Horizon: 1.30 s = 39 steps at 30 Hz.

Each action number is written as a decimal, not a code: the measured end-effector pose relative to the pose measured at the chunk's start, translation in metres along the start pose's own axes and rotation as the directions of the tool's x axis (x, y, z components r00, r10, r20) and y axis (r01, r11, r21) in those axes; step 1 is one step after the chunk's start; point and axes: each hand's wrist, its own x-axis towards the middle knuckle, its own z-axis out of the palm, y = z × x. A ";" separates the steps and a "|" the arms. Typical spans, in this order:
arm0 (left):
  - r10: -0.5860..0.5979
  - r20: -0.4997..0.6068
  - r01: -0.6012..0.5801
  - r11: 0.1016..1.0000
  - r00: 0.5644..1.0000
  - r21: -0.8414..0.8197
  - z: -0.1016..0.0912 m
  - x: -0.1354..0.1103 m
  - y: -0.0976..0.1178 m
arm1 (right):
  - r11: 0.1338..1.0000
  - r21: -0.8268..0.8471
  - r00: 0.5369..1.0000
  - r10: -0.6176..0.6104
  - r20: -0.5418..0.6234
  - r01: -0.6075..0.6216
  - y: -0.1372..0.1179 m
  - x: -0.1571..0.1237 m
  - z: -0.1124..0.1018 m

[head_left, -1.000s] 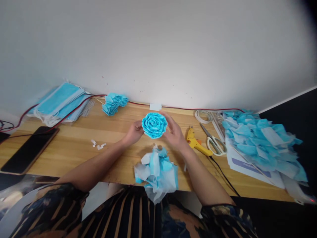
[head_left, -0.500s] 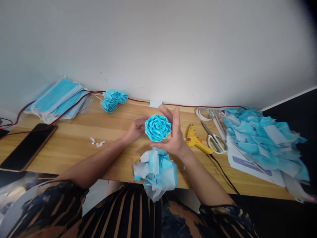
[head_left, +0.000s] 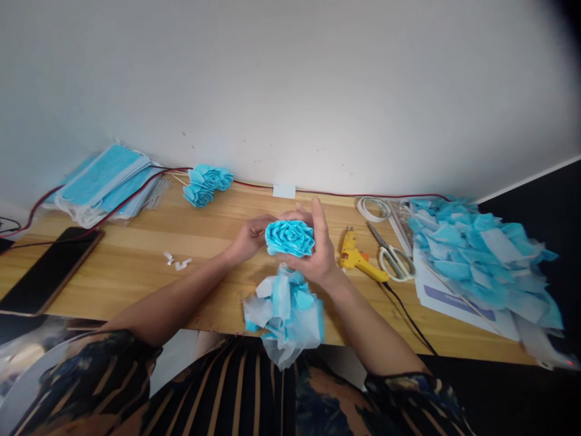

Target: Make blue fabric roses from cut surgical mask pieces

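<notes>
A blue layered rose (head_left: 289, 237), which looks folded from thin sheet material, is held above the middle of the wooden table, tilted so its face shows flattened. My left hand (head_left: 249, 237) is closed at its left side, fingertips partly hidden behind the petals; whatever stem they grip is out of sight. Cupped round the right side is my right hand (head_left: 321, 248), its thumb under the bloom and its fingers behind and beside it. Just below, a loose pile of blue and white sheet pieces (head_left: 285, 312) hangs over the table's front edge.
A yellow glue gun (head_left: 358, 257) and scissors (head_left: 394, 257) lie right of my hands. Further right is a heap of blue pieces (head_left: 485, 254). At the left are face masks (head_left: 104, 181), finished roses (head_left: 206, 183), a phone (head_left: 49, 269) and white scraps (head_left: 181, 264).
The rose has tipped, so its round face now looks flatter. My right hand's fingers have drawn in closer around it. My left hand has hardly moved.
</notes>
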 end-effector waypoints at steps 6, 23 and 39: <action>-0.003 -0.018 0.003 1.000 1.000 -0.017 -0.001 0.000 -0.001 | 0.995 0.101 0.999 -0.007 0.034 0.003 -0.004 0.001 -0.004; -0.084 -0.206 0.068 0.994 0.975 -0.084 -0.008 0.006 -0.011 | 0.993 0.106 0.998 0.049 0.032 -0.052 0.006 0.006 -0.002; -0.093 -0.279 0.091 0.996 0.956 -0.020 -0.015 0.005 -0.001 | 0.993 0.066 0.995 0.093 0.044 -0.096 0.007 0.022 -0.004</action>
